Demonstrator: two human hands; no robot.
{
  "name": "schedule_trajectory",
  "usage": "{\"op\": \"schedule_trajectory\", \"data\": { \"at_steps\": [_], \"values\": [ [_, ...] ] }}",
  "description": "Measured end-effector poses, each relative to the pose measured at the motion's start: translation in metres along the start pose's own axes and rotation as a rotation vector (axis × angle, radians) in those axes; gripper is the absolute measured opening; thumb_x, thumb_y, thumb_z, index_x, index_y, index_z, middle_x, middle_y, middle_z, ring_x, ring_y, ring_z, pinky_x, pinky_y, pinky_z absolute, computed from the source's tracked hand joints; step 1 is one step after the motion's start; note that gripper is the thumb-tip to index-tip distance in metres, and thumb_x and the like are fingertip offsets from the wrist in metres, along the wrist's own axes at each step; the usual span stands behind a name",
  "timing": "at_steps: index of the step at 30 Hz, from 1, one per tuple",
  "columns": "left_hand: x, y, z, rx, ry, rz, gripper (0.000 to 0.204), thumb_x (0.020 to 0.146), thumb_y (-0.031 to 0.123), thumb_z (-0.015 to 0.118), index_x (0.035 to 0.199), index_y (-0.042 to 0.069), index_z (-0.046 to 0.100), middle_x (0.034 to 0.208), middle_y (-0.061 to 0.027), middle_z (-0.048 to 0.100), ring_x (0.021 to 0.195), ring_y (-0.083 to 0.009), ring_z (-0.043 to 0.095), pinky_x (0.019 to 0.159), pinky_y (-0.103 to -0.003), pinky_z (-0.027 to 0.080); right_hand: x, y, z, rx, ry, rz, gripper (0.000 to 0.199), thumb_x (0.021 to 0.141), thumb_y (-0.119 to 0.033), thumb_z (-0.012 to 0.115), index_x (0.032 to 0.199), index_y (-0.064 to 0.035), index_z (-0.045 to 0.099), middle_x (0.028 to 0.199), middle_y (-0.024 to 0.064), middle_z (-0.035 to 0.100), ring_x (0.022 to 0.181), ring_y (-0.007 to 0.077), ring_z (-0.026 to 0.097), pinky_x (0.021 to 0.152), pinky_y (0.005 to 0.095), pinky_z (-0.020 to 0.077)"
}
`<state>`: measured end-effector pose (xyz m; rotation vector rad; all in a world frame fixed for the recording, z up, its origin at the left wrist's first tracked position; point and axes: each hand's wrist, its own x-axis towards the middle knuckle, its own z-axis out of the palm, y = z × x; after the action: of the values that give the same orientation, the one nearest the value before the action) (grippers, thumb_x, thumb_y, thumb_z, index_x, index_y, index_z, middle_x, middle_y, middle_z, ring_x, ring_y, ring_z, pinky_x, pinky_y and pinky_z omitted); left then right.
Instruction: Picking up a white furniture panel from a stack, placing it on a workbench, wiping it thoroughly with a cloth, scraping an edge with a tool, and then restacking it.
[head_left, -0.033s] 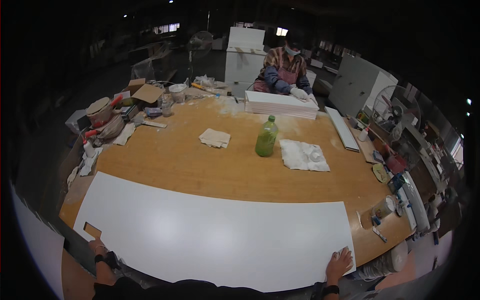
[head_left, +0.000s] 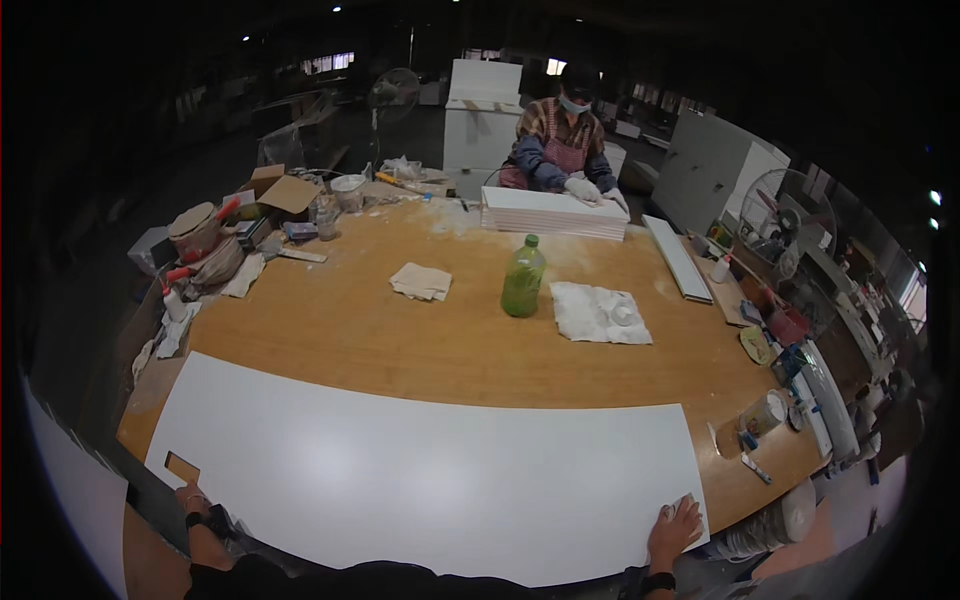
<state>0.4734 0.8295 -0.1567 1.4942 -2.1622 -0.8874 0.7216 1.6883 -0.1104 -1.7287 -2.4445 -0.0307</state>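
Observation:
A long white panel (head_left: pixel 420 470) lies flat along the near side of the wooden table, with a small rectangular cut-out (head_left: pixel 182 467) at its left end. My left hand (head_left: pixel 191 499) grips the panel's near edge just below that cut-out; part of its fingers is hidden. On the panel's right end rests my right hand (head_left: pixel 678 527), fingers bent over a small pale thing that I cannot make out. Beyond the panel stand a green bottle (head_left: pixel 523 278), a folded beige cloth (head_left: pixel 420 282) and a white cloth (head_left: pixel 585 314) with a small white lump on it.
Across the wooden table (head_left: pixel 330 345), a masked co-worker (head_left: pixel 565 145) in white gloves leans over a stack of white boards (head_left: pixel 550 213). Tubs, boxes and rags crowd the left edge. A narrow white board (head_left: pixel 678 258), a jar (head_left: pixel 765 413) and tools line the right edge.
The view has shifted slightly, so the far table items sit a little further left. Both my hands stay at nearly the same places on the panel. The co-worker's gloved hands have moved slightly.

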Motion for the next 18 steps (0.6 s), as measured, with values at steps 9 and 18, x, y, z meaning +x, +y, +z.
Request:
{"op": "schedule_trajectory", "data": {
  "at_steps": [9, 18],
  "values": [
    [-0.005, -0.009, 0.027, -0.138, -0.137, -0.111, 0.047, 0.084, 0.039, 0.057, 0.069, -0.006, 0.053, 0.059, -0.0121, 0.053, 0.048, -0.0258, 0.05, 0.044, -0.04, 0.038, 0.046, 0.023, 0.017, 0.065, 0.102, -0.099, 0.059, 0.084, -0.041, 0.051, 0.136, -0.017, 0.033, 0.141, 0.0148, 0.03, 0.131, 0.0326, 0.024, 0.105, 0.0557, 0.0107],
    [0.011, -0.014, 0.052, 0.002, -0.081, -0.04, 0.046, 0.084, 0.038, 0.058, 0.08, -0.008, 0.054, 0.071, -0.0158, 0.057, 0.062, -0.0287, 0.054, 0.053, -0.04, 0.043, -0.11, -0.127, -0.006, 0.371, -0.025, -0.878, 0.062, 0.071, -0.031, 0.066, 0.127, -0.017, 0.042, 0.135, 0.0098, 0.035, 0.124, 0.0325, 0.032, 0.1, 0.0593, 0.0206]
  ]
}}
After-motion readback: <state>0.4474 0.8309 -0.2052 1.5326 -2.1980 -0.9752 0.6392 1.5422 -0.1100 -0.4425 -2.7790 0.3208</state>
